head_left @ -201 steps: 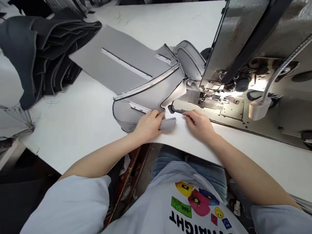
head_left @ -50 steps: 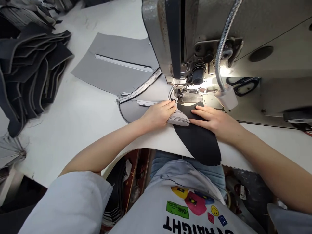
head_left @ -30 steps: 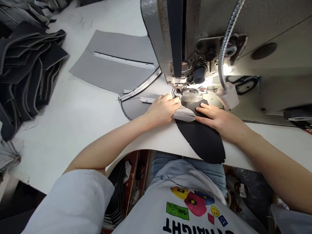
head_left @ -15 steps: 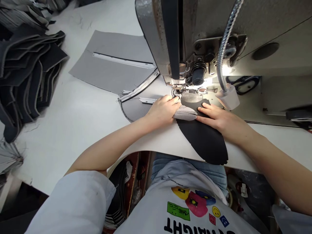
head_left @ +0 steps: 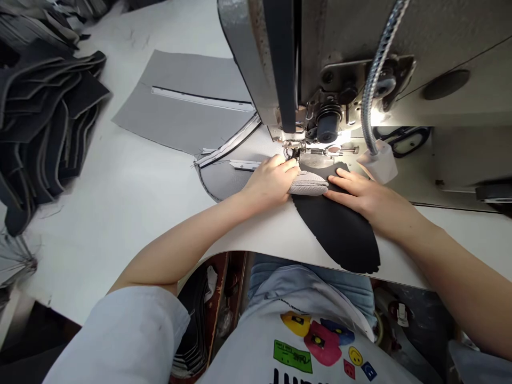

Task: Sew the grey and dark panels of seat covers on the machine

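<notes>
Close beside the needle area of a sewing machine, my left hand has its fingers closed on the grey fabric, whose folded edge shows between my hands. This fabric spreads left over the table and bears white strips. A black fabric piece lies partly under the folded grey edge and reaches toward the table's front edge. My right hand rests on the black piece with its fingers spread, one fingertip at the end of the grey fold. The machine's lamp lights the needle area.
Stacked dark fabric pieces lie on the white table at the left. Black-handled scissors are behind the lamp head on the right. More dark pieces sit below the table's curved front edge.
The view has shifted slightly. Both hands and the black piece appear a little further right in the picture, with the grip and finger positions much the same.
</notes>
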Motion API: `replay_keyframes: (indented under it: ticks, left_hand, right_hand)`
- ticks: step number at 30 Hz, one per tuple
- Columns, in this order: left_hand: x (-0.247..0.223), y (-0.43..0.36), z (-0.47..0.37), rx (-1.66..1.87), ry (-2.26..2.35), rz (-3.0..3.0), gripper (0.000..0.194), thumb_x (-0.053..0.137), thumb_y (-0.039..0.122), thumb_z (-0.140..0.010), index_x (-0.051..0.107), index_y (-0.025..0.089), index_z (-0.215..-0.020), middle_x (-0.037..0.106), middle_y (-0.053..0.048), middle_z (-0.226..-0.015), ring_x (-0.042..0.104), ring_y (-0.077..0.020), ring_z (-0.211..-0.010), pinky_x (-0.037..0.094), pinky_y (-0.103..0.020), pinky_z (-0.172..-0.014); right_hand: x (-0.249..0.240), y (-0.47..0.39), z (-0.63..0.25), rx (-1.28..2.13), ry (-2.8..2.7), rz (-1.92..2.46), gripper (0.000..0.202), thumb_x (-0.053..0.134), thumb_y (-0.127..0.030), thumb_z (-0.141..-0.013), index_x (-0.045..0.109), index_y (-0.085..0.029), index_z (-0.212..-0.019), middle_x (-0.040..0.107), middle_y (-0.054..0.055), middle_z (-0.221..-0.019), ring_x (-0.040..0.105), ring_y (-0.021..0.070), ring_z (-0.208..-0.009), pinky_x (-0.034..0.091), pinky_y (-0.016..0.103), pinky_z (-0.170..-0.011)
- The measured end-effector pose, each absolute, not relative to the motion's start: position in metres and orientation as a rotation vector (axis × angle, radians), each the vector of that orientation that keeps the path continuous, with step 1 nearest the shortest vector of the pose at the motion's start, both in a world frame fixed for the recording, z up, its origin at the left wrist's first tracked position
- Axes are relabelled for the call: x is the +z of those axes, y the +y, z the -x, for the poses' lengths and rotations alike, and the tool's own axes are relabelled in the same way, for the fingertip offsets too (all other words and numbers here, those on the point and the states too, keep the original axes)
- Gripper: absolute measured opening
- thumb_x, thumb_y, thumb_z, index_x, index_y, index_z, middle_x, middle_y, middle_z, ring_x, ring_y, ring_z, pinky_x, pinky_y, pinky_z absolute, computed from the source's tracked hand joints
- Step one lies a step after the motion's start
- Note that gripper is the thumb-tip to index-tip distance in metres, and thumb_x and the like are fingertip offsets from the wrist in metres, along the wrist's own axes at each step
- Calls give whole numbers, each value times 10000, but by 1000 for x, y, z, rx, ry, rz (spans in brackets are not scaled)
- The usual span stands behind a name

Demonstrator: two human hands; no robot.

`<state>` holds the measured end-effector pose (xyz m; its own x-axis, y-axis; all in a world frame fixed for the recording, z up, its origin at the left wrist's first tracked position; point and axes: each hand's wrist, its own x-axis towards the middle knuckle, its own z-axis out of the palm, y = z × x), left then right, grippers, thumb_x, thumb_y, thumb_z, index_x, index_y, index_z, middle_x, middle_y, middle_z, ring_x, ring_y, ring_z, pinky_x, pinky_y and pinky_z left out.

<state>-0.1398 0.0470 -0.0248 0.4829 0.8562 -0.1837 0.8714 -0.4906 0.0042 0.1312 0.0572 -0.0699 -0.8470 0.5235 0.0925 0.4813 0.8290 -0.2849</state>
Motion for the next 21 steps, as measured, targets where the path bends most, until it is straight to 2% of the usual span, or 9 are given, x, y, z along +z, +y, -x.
replay_keyframes:
  ticks: [3, 5, 8, 12, 17, 21]
  left_hand:
    - [-25, 46, 136, -283, 1561, -2635, 377, 470, 99, -861, 635, 101, -1199, 641, -131, -1306, 540, -284, -1077, 459, -403, -895]
    - [-24, 45, 134, -311, 1572, -2626, 380, 463, 91, -867, 626, 91, -1210, 630, -135, -1324, 540, -286, -1091, 459, -398, -912]
    - [-23, 43, 134, -318, 1571, -2596, 375, 468, 81, -862, 631, 96, -1200, 625, -131, -1324, 542, -289, -1100, 463, -392, -938]
    - [-23, 43, 139, -228, 1535, -2565, 374, 485, 64, -841, 659, 129, -1165, 628, -124, -1306, 550, -274, -1081, 475, -383, -948]
    - [-19, 45, 141, -201, 1523, -2515, 354, 477, 71, -841, 676, 150, -1123, 651, -100, -1225, 543, -280, -1067, 486, -385, -933]
    - [-16, 48, 140, -198, 1500, -2526, 296, 508, 65, -799, 677, 144, -1028, 661, -104, -1135, 544, -283, -1045, 484, -385, -926]
  right_hand:
    - [-71, 56, -130, 347, -2824, 816, 474, 321, -106, -1017, 596, -243, -1378, 514, 123, -1530, 474, 324, -1426, 480, 576, -1102]
    - [-67, 56, -129, 322, -2840, 833, 473, 322, -101, -1015, 618, -258, -1348, 541, 100, -1511, 489, 308, -1416, 533, 530, -1041]
    - [-60, 55, -127, 237, -2880, 823, 475, 345, -77, -1002, 639, -263, -1325, 575, 82, -1482, 521, 292, -1389, 608, 404, -847]
    - [-57, 54, -127, 75, -2872, 768, 478, 379, -51, -981, 663, -249, -1310, 619, 83, -1433, 559, 283, -1351, 572, 295, -641]
    - [-56, 54, -129, 98, -2889, 764, 498, 375, -53, -982, 670, -278, -1314, 605, 63, -1452, 551, 269, -1361, 556, 284, -624]
    - [-52, 58, -131, 235, -2906, 785, 530, 390, -36, -954, 664, -293, -1327, 558, 55, -1502, 541, 275, -1370, 571, 300, -680]
